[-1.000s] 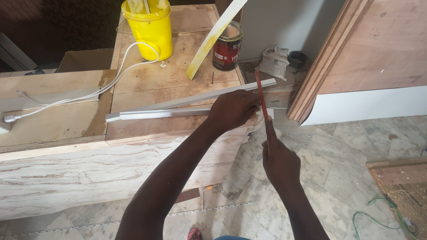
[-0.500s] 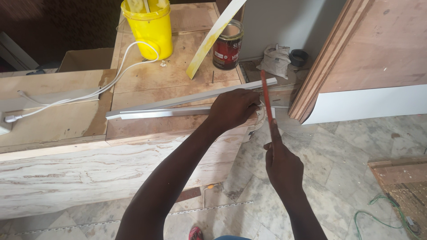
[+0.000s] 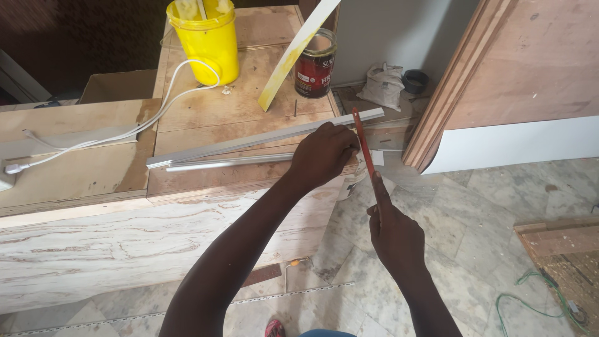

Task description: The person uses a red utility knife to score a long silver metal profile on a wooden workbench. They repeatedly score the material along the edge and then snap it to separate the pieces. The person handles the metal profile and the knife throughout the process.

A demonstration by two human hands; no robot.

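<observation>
Left hand [image 3: 321,156] pins two grey metal strips [image 3: 249,146] to the tabletop [image 3: 206,118]; right hand [image 3: 393,237] grips one red saw blade [image 3: 363,146]; one yellow bucket [image 3: 206,40], one tin [image 3: 315,62].

two metal strips [image 3: 249,146], one yellow bucket [image 3: 209,43], one tin [image 3: 315,65]

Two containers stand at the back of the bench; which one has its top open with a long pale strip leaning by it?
The dark red paint can, right of the yellow bucket. Its lid is off, and the pale strip slants beside it; the bucket holds whitish contents instead.
</observation>
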